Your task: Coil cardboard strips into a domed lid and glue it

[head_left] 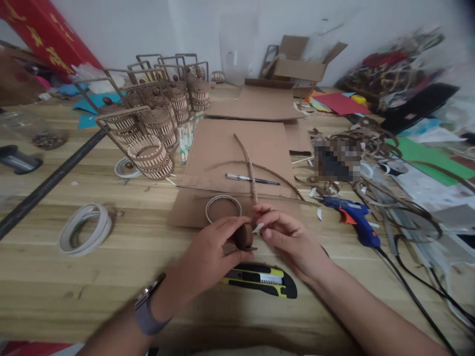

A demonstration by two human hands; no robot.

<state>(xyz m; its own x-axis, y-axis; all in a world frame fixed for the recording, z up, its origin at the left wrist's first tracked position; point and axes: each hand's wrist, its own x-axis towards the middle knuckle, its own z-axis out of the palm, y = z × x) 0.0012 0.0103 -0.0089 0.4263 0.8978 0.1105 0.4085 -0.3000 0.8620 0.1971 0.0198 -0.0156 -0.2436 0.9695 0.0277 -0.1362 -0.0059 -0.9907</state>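
Observation:
My left hand (208, 252) is closed around a small round roll of brown cardboard (243, 237), thumb below and fingers above. Close by on the right, my right hand (287, 237) pinches a small white scrap (258, 228) between thumb and fingertips. A corrugated cardboard strip (251, 170) runs up from beside the right fingertips across the cardboard sheet; whether the fingers touch it I cannot tell. Partly under the left hand lies a yellow and black utility knife (265, 279). Just beyond that hand is a white tape ring (207, 210).
A black pen (252, 179) and another curved strip (284, 178) lie on the cardboard sheet (218, 141). Several slatted baskets (152, 157) with tall handles stand back left. A blue glue gun (354, 217) with its cable lies right, near tangled strips. White tape rolls (83, 230) sit left.

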